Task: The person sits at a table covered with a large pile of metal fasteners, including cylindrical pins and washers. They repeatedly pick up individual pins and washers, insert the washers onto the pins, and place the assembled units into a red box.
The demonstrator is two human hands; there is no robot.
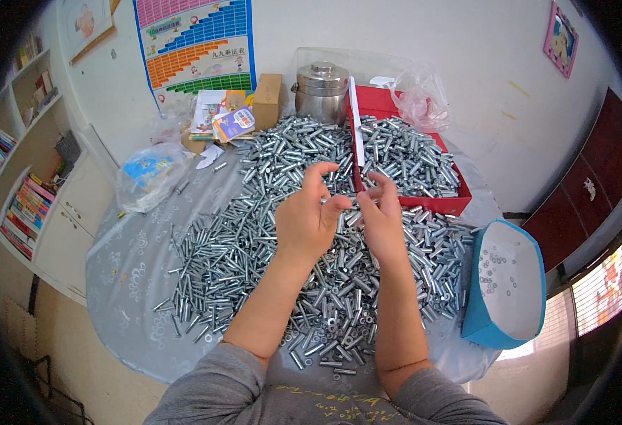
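Observation:
A big heap of silver metal bolts and sleeves (254, 241) covers the round table (123, 276). Both my hands are raised over the heap's middle, close together. My left hand (311, 216) has thumb and fingers pinched toward a small metal piece that I can barely see. My right hand (382, 216) faces it, fingers curled around a small bolt between the two hands. A red tray (452, 205) behind my hands is full of the same silver parts. Loose washers and nuts (332, 333) lie at the near edge by my body.
A blue-rimmed white container (509, 283) with a few small washers sits at the right. At the back stand a steel pot (321, 88), a cardboard box (267, 99), booklets (229, 120) and plastic bags (144, 173). Shelves with books (24, 205) line the left wall.

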